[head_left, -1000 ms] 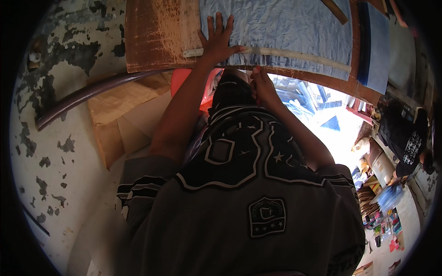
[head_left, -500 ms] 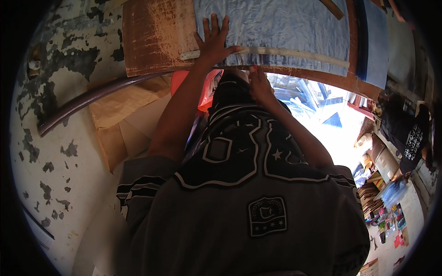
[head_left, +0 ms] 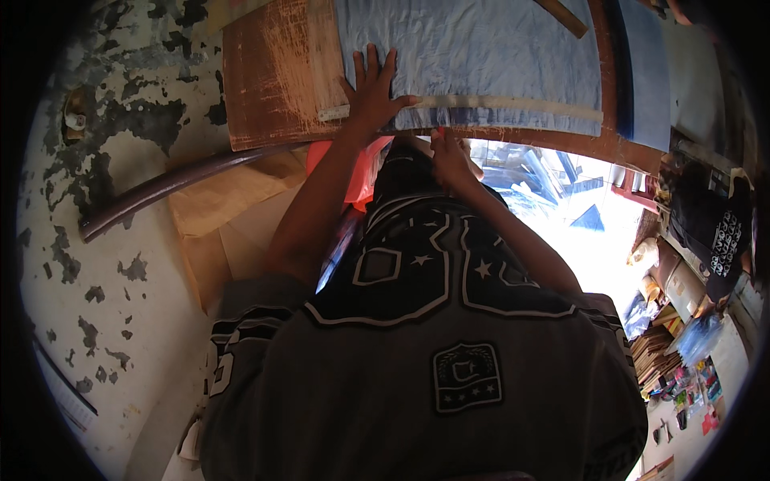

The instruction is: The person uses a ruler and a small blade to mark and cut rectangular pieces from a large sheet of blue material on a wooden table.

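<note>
My left hand lies flat with fingers spread near the left end of a long pale straight strip, like a ruler, pressing it down. Beneath the strip is a wrinkled bluish plastic-like sheet, spread over a scratched brown board. At the board's near edge, just right of my left hand, my right hand is closed around a small red-ended tool. Most of that tool is hidden by the fingers, so its kind does not show.
A wooden stick lies on the sheet's far right. Left stand a peeling wall, a dark curved rail and brown paper. A red plastic bag hangs below the board. Far right, a person in black is near piled goods.
My right hand and the red-ended tool have come slightly closer to me along with the board's edge in view. My left hand keeps its place on the strip.
</note>
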### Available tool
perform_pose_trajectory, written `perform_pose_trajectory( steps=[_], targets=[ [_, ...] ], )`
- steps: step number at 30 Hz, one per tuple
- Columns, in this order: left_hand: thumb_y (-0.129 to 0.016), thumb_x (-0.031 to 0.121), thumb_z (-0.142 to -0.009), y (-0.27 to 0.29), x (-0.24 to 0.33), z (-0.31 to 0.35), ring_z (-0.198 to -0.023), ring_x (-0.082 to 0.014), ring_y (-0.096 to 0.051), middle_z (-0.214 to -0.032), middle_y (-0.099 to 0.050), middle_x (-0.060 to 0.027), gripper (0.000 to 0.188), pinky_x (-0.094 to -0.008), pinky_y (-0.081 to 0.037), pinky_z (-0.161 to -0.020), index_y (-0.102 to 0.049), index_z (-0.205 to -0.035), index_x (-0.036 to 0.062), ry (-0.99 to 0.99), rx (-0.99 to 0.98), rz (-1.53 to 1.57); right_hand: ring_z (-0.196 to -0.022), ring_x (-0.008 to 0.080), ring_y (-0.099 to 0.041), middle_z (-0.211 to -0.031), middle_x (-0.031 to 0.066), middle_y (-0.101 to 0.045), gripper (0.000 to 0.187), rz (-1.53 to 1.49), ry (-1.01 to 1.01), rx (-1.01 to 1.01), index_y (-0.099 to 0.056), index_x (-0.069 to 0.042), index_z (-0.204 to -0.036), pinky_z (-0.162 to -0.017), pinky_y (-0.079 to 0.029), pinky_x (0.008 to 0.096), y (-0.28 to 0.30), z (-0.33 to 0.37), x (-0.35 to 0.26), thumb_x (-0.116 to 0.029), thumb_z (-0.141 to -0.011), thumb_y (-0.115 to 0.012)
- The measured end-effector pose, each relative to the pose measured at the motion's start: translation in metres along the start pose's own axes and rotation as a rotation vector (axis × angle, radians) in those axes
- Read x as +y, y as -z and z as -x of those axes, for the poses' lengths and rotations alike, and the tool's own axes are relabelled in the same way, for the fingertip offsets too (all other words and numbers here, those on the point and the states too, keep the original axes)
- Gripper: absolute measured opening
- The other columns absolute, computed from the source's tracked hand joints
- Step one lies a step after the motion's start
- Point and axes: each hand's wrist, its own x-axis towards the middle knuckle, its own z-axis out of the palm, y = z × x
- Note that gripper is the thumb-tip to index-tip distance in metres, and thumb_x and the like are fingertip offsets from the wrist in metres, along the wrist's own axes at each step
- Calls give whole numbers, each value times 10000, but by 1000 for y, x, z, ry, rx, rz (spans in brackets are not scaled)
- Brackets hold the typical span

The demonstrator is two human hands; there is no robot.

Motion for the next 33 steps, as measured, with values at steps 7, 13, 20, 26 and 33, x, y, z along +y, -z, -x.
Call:
perform_pose_trajectory(
  steps=[7,13,20,26,33],
  targets=[
    [-768,361,-863,8,20,25,-1094,-337,-591,-1153,-649,-109,422,-517,-417,-961,-671,-1213,147,-231,242,180,-382,158,-435,-605,13,-456,309,-250,-728,-113,-497,-152,-1064,-331,-338,322,14,-18,-48,-459,-1073,-466],
    [-779,315,-867,9,8,17,-947,-309,-616,-932,-632,-98,293,-454,-454,-862,-723,-1055,97,-196,132,171,-390,145,-449,-602,10,-459,291,-279,-706,-105,-509,-158,-1088,-332,-338,313,21,-16,-63,-447,-1069,-475],
    [-745,270,-950,61,-81,24,-756,-159,-581,-828,-610,-65,247,-328,-458,-689,-729,-929,24,-4,87,539,-391,144,-452,-615,0,-471,301,-171,-674,-131,-541,-156,-1079,-336,-348,307,25,-16,-62,-449,-1067,-469],
    [-753,294,-936,134,-164,86,-781,-88,-529,-768,-586,12,259,-287,-433,-711,-722,-868,45,384,6,566,-411,129,-456,-641,-1,-486,336,-190,-645,-123,-539,-158,-1191,-359,-350,294,25,-13,-57,-460,-1069,-456],
    [-794,260,-901,182,-253,153,-746,-76,-477,-728,-519,14,307,-271,-417,-691,-612,-760,57,344,-79,410,-430,117,-449,-670,-18,-482,452,-170,-695,-194,-499,-164,-1362,-380,-362,281,24,-17,-56,-506,-1073,-433]
  ],
)
